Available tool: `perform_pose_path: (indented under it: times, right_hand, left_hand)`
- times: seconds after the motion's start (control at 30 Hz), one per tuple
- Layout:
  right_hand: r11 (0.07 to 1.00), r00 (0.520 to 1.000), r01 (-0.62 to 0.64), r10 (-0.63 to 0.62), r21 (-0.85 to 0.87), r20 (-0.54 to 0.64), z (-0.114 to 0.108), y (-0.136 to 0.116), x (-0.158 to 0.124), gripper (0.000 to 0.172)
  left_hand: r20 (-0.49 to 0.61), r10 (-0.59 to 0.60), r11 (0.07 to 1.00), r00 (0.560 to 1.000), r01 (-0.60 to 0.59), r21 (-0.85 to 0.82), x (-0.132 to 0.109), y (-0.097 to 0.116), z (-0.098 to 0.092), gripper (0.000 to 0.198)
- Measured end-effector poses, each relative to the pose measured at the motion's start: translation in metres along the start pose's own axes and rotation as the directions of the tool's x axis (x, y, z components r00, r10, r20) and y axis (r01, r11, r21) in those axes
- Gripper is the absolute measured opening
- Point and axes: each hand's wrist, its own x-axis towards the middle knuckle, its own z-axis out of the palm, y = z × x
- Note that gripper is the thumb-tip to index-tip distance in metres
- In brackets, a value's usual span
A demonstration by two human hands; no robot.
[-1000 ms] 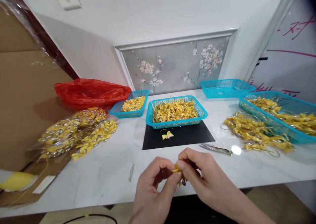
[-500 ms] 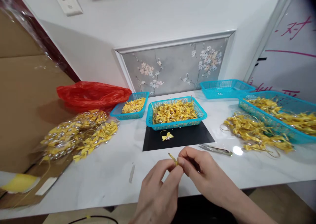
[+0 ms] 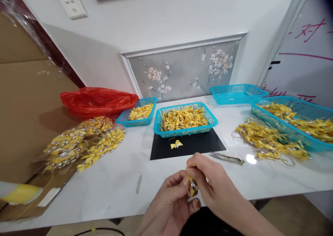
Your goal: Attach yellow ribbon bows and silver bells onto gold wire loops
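A yellow ribbon bow with a silvery bead [image 3: 193,185] is pinched between my two hands, close to the table's front edge. My left hand [image 3: 173,198] grips it from the left, palm turned partly up. From the right, the thumb and fingers of my right hand [image 3: 209,178] close on its upper end; the fingertips partly hide it. Just beyond them, a single yellow bow [image 3: 177,144] with a bead and a thin loop lies on a black mat [image 3: 208,144]. Thread snips [image 3: 227,158] rest on the table to the right of the mat.
A blue basket [image 3: 186,132] full of yellow bows stands at the mat's back edge. More blue baskets [image 3: 151,120] stand left and right. Loose bows [image 3: 270,139] lie at right, beaded bows [image 3: 70,142] at left beside a red plastic bag [image 3: 99,102]. A cardboard box [image 3: 23,101] borders the left side.
My left hand has rolled palm-up, and the bow now shows its bead side below the fingertips. Both hands remain together near the table's front edge.
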Motion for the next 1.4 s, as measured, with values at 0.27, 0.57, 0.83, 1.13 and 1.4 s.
perform_pose_path:
  times: [0.27, 0.57, 0.83, 1.13, 1.4]
  right_hand:
    - [0.929, 0.918, -0.334, 0.283, 0.158, 0.277, -0.019, -0.006, 0.007, 0.024]
    - [0.947, 0.903, -0.321, 0.304, 0.009, 0.303, -0.017, -0.009, 0.011, 0.023]
    - [0.911, 0.926, -0.368, 0.342, 0.185, 0.160, -0.020, 0.002, 0.001, 0.022]
    - [0.893, 0.906, -0.411, 0.378, 0.181, 0.192, -0.024, 0.005, -0.012, 0.025]
    - [0.924, 0.904, -0.381, 0.371, 0.009, 0.212, -0.023, -0.003, -0.012, 0.023]
  left_hand:
    - [0.035, 0.208, 0.940, 0.977, -0.210, 0.268, -0.005, -0.002, 0.004, 0.030]
    - [0.141, 0.318, 0.625, 0.938, -0.319, 0.713, -0.010, 0.020, 0.001, 0.029]
    - [0.036, 0.252, 0.912, 0.967, -0.250, 0.326, -0.005, 0.010, -0.004, 0.019]
    - [-0.034, 0.350, 0.877, 0.936, -0.315, 0.364, -0.008, 0.004, -0.002, 0.023]
    - [0.037, 0.392, 0.803, 0.919, -0.361, 0.474, -0.012, 0.009, -0.007, 0.027]
